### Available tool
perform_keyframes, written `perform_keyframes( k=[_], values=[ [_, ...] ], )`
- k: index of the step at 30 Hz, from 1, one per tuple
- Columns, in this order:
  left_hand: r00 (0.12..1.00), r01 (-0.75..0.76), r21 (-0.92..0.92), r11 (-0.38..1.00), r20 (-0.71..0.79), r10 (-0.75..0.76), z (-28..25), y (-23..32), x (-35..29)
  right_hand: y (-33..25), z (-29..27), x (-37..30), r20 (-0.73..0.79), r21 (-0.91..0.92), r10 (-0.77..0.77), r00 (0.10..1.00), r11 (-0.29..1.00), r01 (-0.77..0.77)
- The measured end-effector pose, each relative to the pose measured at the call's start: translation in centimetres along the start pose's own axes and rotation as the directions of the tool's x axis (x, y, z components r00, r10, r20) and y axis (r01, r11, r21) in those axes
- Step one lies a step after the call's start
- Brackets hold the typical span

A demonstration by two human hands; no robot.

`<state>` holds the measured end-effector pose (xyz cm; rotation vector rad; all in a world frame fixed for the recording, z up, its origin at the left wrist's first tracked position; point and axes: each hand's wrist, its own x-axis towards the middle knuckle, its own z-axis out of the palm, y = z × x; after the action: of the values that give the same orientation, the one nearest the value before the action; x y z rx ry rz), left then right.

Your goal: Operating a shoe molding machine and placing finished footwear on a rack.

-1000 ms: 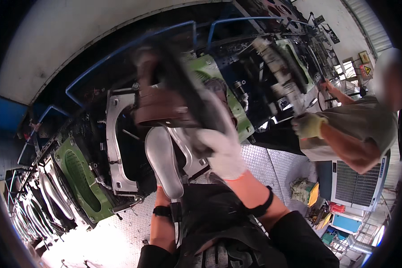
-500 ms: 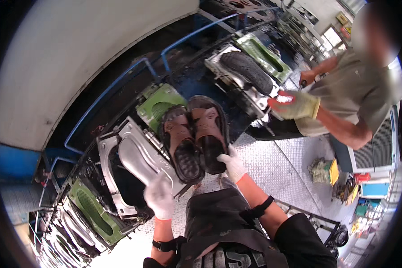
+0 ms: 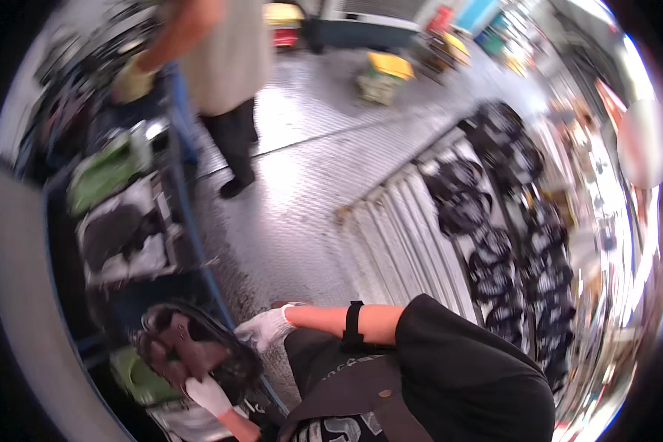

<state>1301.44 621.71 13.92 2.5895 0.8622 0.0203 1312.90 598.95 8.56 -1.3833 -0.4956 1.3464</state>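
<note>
A pair of brown and black sandals (image 3: 202, 350) is in front of me at the lower left, blurred by motion. My left hand (image 3: 208, 395), in a white glove, is closed on the near end of the pair, with its fingertips partly hidden. Just right of the sandals is my right hand (image 3: 267, 327), also gloved in white. Its fingers point toward the sandals' edge and look apart, with nothing visible in them. A green mould (image 3: 136, 376) lies beside and partly behind the sandals.
Farther along the machine are a metal mould with a dark sole (image 3: 114, 236) and another green mould (image 3: 103, 177). A co-worker (image 3: 225, 66) stands beyond. At right, a rack (image 3: 401, 236) bears several black sandals (image 3: 490, 250). A yellow-topped bundle (image 3: 383, 77) sits on the metal floor.
The view has swung right, bringing the rack into sight. My left hand has come onto the sandals. The right hand has left the heel it was holding.
</note>
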Motion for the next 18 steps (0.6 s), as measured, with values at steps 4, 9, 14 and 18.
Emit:
perform_keyframes(
  k=[4, 9, 14, 18],
  values=[
    [0.839, -0.508, -0.069, 0.859, 0.186, 0.511, 3.9, 8.0, -2.3, 6.5, -2.3, -11.2, -0.309, -0.084, 0.036, 0.950, 0.994, -0.065],
    [0.164, -0.966, -0.172, 0.192, 0.165, 0.973, 12.5, 15.8, -5.0, 14.7, 2.2, -23.0, -0.433, -0.158, 0.153, 0.888, 0.957, -0.242],
    [-0.573, -0.785, -0.522, -0.333, 0.408, 0.711, 11.7, 30.8, -21.1, 16.9, 13.5, -37.6, -0.825, 0.067, 0.199, 0.529, 0.964, -0.258],
    [-0.940, -0.275, -0.729, -0.626, 0.068, 0.334, 11.5, 34.7, -37.9, 19.5, 23.5, -43.2, -0.980, 0.182, 0.189, 0.056, 0.977, -0.108]
  ],
)
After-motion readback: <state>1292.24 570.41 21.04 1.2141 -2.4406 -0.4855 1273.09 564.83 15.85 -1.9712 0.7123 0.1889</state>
